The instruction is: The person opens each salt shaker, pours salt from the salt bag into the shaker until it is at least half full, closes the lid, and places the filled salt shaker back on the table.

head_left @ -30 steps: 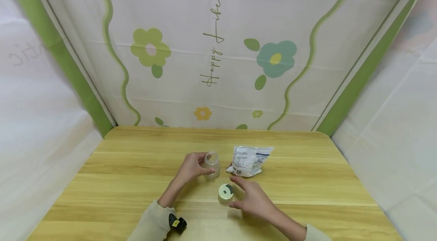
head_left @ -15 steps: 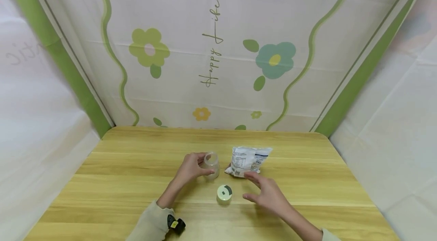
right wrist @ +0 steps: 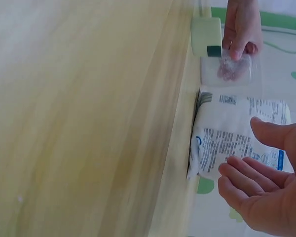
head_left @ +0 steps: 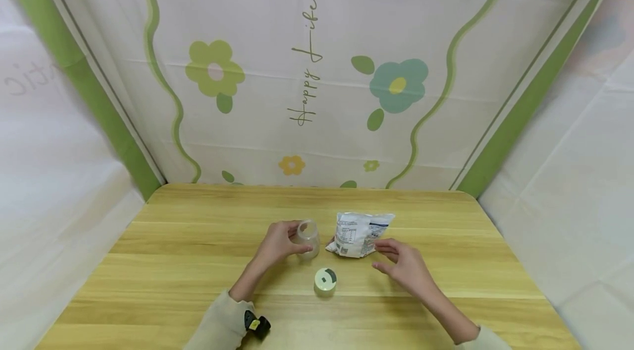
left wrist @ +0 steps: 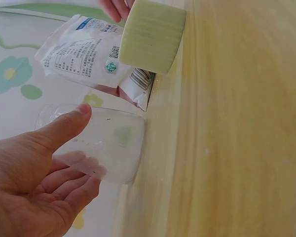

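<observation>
My left hand [head_left: 277,244] grips a clear, open-topped jar [left wrist: 116,140], thumb on one side and fingers round the other. It stands upright on the table, and nothing shows inside it. Nearer to me a pale green round lid [head_left: 325,279] with a dark grey mark rests on the table. Just right of the jar stands a white printed plastic bag [head_left: 353,235], crumpled at its lower edge. Beside the bag's right side is my right hand [head_left: 408,269], with fingers and thumb spread apart and nothing between them. In the right wrist view its fingertips [right wrist: 227,170] overlap the bag.
The wooden table [head_left: 208,273] has a rounded far edge. Behind it hangs a white cloth [head_left: 267,25] with printed flowers, and more cloth closes off both sides. A small black device [head_left: 257,325] is strapped on the left sleeve.
My right hand has moved away from the lid, rightward and slightly farther out, to the bag's right side. The left hand keeps its grip on the jar; lid and bag stay in place.
</observation>
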Action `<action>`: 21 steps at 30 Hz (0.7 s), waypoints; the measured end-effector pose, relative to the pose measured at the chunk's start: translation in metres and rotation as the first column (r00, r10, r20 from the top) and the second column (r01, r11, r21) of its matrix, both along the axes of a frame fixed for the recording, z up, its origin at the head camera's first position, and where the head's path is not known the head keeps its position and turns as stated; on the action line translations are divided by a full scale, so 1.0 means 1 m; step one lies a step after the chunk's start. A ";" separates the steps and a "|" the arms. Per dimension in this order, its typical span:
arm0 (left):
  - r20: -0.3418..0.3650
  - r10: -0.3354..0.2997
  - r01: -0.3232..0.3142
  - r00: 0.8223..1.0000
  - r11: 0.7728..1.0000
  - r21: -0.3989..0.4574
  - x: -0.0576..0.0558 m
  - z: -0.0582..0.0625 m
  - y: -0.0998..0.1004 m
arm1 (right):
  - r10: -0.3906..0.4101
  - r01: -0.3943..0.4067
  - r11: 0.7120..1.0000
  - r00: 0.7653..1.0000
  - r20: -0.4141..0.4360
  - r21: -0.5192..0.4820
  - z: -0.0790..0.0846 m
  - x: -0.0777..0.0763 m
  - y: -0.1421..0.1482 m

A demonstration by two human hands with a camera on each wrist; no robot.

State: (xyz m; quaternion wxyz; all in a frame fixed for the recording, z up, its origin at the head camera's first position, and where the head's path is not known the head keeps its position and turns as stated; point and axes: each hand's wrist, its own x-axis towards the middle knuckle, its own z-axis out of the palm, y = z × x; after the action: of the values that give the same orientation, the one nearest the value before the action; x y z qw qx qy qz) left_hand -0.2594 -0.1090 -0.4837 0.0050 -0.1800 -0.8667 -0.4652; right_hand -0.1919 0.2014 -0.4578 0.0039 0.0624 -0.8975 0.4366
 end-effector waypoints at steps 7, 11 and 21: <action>-0.006 -0.007 0.007 1.000 1.000 0.008 0.000 0.000 0.000 | -0.037 0.037 0.999 0.999 0.007 0.032 -0.007 -0.018 0.015; -0.005 -0.009 0.009 1.000 1.000 0.013 0.000 0.001 0.001 | -0.026 0.024 0.999 0.999 0.034 0.045 -0.009 -0.030 0.018; 0.015 -0.009 0.009 1.000 1.000 0.009 0.001 0.002 0.001 | 0.182 -0.152 0.968 0.973 0.143 -0.201 -0.021 -0.056 0.010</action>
State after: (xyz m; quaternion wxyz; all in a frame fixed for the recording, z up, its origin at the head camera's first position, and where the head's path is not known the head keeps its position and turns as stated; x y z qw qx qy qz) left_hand -0.2584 -0.1077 -0.4821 -0.0030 -0.1803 -0.8637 -0.4706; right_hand -0.2483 0.2110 -0.4785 -0.0991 0.1021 -0.8409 0.5222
